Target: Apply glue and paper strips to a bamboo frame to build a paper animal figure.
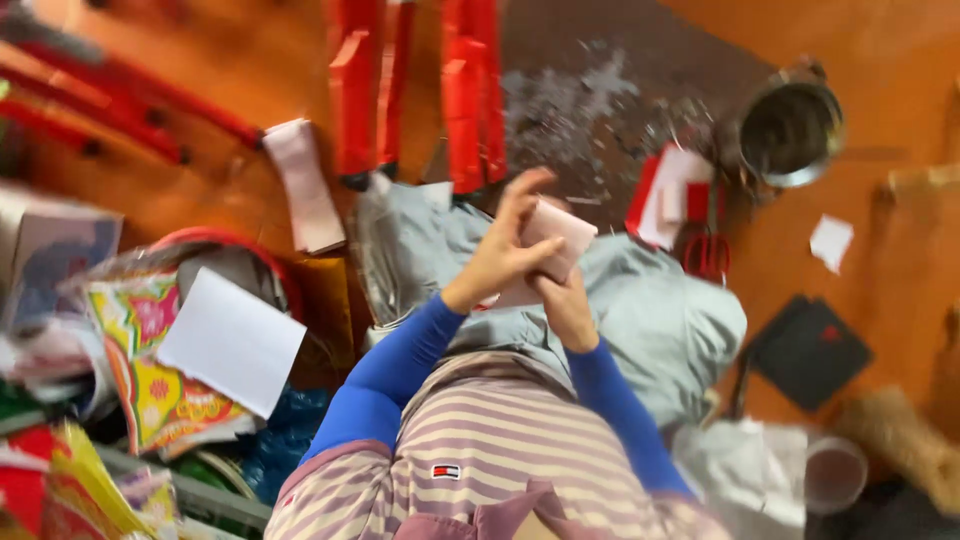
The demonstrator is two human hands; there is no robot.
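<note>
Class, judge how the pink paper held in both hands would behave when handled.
The pink paper looks thin, so probably light and floppy. The left hand and right hand both hold it, which suggests it bends easily. It likely creases rather than breaks.

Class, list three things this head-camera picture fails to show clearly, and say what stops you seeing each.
1. Head view: the underside of the pink paper is hidden by the left hand and right hand.
2. Head view: the inside of the metal pot is blurred by motion.
3. Head view: the plastic cup is blurred near the bottom edge, so its contents are unreadable.
</note>
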